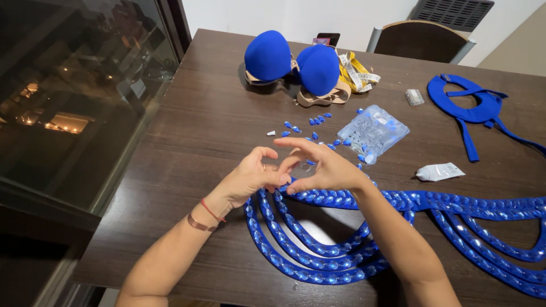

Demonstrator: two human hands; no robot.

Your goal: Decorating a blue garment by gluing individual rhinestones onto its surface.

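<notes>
My left hand (253,176) and my right hand (321,167) meet over the dark wooden table (210,113), fingertips pinched together at a spot just above a blue garment piece (318,250) made of looping straps covered in blue gems. Whether something small sits between the fingertips I cannot tell. Loose blue gems (315,120) lie scattered just beyond my hands, next to a clear plastic bag (372,132) of more gems.
A blue padded bra (296,65) lies at the far side with a yellow measuring tape (355,71) beside it. A blue fabric collar piece (475,108) lies at far right, a small white tube (439,171) near it. A chair (424,40) stands behind the table; a dark window (74,96) is left.
</notes>
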